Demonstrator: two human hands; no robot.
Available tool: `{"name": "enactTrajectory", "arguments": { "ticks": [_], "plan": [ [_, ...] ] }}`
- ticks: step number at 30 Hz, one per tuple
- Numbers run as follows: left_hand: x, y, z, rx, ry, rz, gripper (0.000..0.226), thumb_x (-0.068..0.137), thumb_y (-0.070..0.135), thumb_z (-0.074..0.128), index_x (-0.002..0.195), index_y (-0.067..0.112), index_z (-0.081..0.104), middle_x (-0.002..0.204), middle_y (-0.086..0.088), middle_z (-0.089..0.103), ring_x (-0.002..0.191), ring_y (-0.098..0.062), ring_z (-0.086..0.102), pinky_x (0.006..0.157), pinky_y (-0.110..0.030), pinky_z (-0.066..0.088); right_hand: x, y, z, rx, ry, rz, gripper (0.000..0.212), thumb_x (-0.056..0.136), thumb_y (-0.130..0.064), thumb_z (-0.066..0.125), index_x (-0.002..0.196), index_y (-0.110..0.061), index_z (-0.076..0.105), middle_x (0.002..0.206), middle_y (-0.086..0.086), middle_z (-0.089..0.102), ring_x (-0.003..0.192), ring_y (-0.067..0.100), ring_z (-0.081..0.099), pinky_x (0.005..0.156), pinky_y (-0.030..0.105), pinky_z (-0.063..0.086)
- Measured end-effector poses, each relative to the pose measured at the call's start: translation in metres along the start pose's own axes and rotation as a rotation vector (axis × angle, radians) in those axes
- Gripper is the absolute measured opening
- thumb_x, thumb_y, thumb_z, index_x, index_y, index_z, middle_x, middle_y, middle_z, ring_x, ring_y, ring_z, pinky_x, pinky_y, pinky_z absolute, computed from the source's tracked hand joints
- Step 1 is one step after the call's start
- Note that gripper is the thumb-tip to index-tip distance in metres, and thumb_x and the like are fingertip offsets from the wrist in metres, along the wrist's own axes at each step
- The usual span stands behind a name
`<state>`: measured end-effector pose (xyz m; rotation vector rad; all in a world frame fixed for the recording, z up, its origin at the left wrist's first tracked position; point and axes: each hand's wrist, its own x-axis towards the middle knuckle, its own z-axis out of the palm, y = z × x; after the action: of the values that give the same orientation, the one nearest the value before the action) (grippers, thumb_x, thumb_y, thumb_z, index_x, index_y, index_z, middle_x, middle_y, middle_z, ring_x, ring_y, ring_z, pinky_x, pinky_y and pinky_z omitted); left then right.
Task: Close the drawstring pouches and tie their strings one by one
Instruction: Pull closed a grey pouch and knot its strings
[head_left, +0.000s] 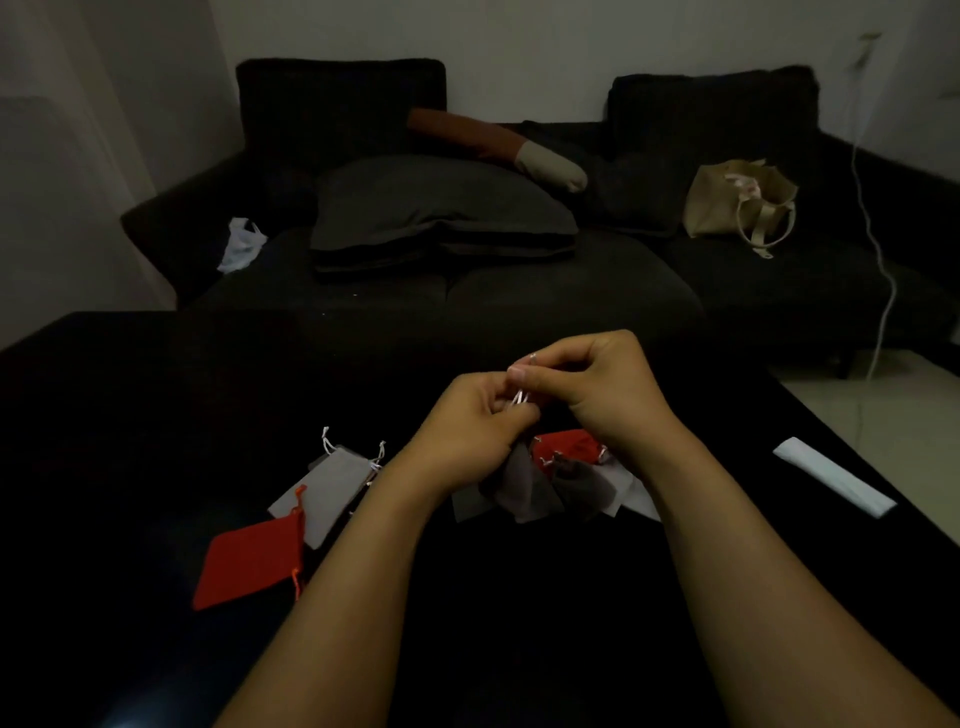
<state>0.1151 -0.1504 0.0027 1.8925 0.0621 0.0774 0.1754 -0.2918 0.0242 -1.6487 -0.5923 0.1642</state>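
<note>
A dark grey pouch (524, 488) hangs from my two hands above the black table (156, 415). My left hand (467, 421) grips its gathered neck and white strings (521, 397). My right hand (597, 384) pinches the upper ends of those strings. Under my hands lie a red pouch (563, 447), another dark grey pouch (582, 488) and a pale one (631, 496). To the left lie light grey pouches (332, 483) with white strings and a flat red pouch (249, 561) with an orange string.
A white folded strip (834, 483) lies near the table's right edge. Behind the table stands a dark sofa (571, 270) with a grey cushion (441, 208), a white plastic bag (241, 244) and a beige tote bag (737, 202). A white cable (878, 249) hangs at the right.
</note>
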Motion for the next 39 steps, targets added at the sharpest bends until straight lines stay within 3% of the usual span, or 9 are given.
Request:
{"name": "enactTrajectory", "arguments": {
  "ticks": [4,10,13,17,23,28,31,35,39],
  "plan": [
    [-0.001,-0.001,-0.001,0.021,0.084,0.006,0.012,0.094,0.009,0.062,0.096,0.006,0.073,0.052,0.002,0.053,0.040,-0.002,0.043,0.043,-0.014,0.035,0.002,0.003,0.003,-0.142,0.028,-0.010,0.009,0.076,-0.011,0.081,0.085,-0.009,0.078,0.083,0.003,0.077,0.080,0.010,0.074,0.073,0.023,0.060],
    [-0.002,-0.002,-0.004,-0.009,0.068,-0.018,0.026,0.095,0.020,0.063,0.086,-0.001,0.074,0.076,-0.004,0.072,0.073,-0.015,0.063,0.073,-0.028,0.048,0.004,0.004,0.005,-0.203,0.022,-0.028,0.011,0.078,-0.024,0.080,0.077,-0.014,0.078,0.076,0.002,0.075,0.073,0.006,0.071,0.065,0.018,0.055],
    [-0.003,0.001,-0.004,-0.141,0.044,-0.037,0.030,0.099,0.023,0.055,0.093,0.000,0.074,0.074,-0.001,0.068,0.074,-0.017,0.058,0.071,-0.028,0.045,0.004,0.006,-0.004,-0.132,-0.068,0.022,0.025,0.088,-0.028,0.069,0.079,-0.005,0.077,0.069,0.007,0.072,0.064,0.007,0.064,0.064,0.019,0.050],
    [-0.006,0.007,-0.006,-0.221,0.004,-0.044,0.029,0.101,0.022,0.051,0.092,0.010,0.075,0.072,0.000,0.066,0.075,-0.015,0.060,0.074,-0.028,0.050,0.003,0.009,-0.014,-0.033,-0.175,0.050,0.015,0.092,-0.014,0.064,0.093,-0.003,0.075,0.080,0.003,0.074,0.075,0.006,0.069,0.069,0.016,0.051],
    [-0.007,0.010,-0.005,-0.249,0.068,-0.115,0.031,0.102,0.022,0.050,0.087,0.011,0.075,0.073,-0.001,0.066,0.070,-0.010,0.061,0.071,-0.025,0.052,0.003,0.007,-0.010,-0.140,-0.060,-0.006,0.015,0.090,-0.015,0.068,0.080,-0.006,0.073,0.070,0.001,0.071,0.061,0.000,0.060,0.058,0.014,0.046],
    [-0.004,0.009,-0.004,-0.348,0.227,-0.115,0.025,0.096,0.016,0.060,0.076,0.009,0.072,0.086,0.000,0.074,0.077,-0.006,0.066,0.065,-0.018,0.053,0.002,0.001,-0.008,-0.125,-0.101,0.163,0.021,0.091,-0.028,0.066,0.091,-0.009,0.076,0.093,0.001,0.076,0.087,0.003,0.066,0.065,0.018,0.048],
    [-0.005,0.011,-0.004,-0.537,0.245,-0.127,0.013,0.094,0.011,0.062,0.090,0.006,0.073,0.081,-0.006,0.072,0.074,-0.011,0.068,0.063,-0.021,0.057,0.002,0.001,-0.009,-0.041,-0.104,0.228,0.021,0.085,-0.027,0.072,0.095,-0.009,0.078,0.094,-0.002,0.077,0.091,0.003,0.070,0.077,0.022,0.051],
    [-0.006,0.011,-0.006,-0.509,0.245,-0.107,0.011,0.091,0.006,0.064,0.086,0.012,0.073,0.086,-0.007,0.073,0.076,-0.012,0.066,0.064,-0.017,0.056,0.000,0.000,-0.005,0.079,-0.096,0.257,0.017,0.080,-0.017,0.077,0.092,-0.005,0.078,0.096,0.003,0.078,0.098,0.014,0.072,0.098,0.039,0.053],
    [-0.009,0.011,-0.009,-0.493,0.231,-0.093,0.011,0.087,0.004,0.068,0.083,0.013,0.074,0.081,-0.005,0.075,0.075,-0.013,0.071,0.070,-0.022,0.059,-0.002,-0.001,-0.006,0.148,-0.127,0.238,0.026,0.073,-0.016,0.078,0.094,0.000,0.077,0.096,0.011,0.077,0.099,0.022,0.072,0.098,0.038,0.054]
  ]
}}
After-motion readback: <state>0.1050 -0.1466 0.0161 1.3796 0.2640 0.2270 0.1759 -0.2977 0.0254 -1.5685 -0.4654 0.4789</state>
